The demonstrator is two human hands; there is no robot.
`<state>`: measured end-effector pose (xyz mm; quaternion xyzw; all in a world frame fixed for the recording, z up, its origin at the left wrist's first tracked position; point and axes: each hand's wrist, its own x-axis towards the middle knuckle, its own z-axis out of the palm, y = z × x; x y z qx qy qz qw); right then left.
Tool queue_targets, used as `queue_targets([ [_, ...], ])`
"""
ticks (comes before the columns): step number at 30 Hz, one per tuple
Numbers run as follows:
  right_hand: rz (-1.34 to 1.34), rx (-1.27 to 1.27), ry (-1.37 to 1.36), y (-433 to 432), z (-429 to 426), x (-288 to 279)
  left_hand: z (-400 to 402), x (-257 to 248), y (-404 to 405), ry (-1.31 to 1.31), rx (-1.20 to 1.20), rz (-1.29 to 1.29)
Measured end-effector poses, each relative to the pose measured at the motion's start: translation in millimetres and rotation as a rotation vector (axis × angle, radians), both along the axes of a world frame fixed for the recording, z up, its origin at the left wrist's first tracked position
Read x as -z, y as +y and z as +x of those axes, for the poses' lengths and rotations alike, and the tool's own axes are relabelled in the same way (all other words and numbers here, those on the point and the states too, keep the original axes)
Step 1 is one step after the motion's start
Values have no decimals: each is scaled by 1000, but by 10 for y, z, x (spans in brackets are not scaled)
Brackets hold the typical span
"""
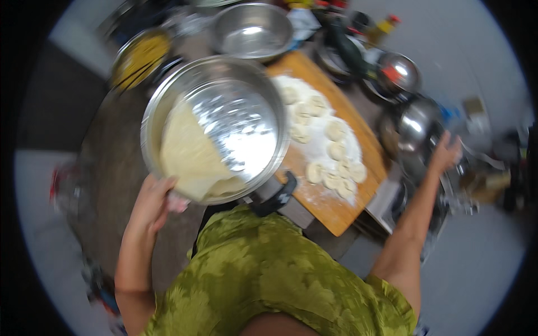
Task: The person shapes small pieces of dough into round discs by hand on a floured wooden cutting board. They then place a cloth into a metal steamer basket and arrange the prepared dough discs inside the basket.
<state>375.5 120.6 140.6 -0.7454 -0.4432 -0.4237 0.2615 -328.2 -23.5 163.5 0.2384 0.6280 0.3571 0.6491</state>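
My left hand [153,201] grips the rim of a stainless steel steamer pot [214,67], which is tilted towards me. A pale steamer cloth [191,153] covers the left part of its perforated bottom and laps up the near wall. A black side handle [275,201] sticks out at the near right. My right hand [446,153] is stretched far to the right, blurred, its fingers apart and nothing visible in it. Close beside it is a shiny domed metal vessel [414,126]; contact between them cannot be made out.
Several dough rounds [336,151] lie on white flour on a wooden board [336,220]. Behind the pot stands a steel basin [254,31]. A bowl of yellow food [145,54] with chopsticks [136,75] sits at the far left. A dark green zucchini or cucumber [346,48] lies across a bowl.
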Motion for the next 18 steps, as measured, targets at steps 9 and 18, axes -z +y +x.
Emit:
queue_targets([
  [9, -1041, -1634, 780, -216, -4139, -574, -5, 56, 116, 33, -59, -67],
  [18, -1297, -1453, 231, -245, -5509, -69, -503, 214, 319, 29, 28, -2],
])
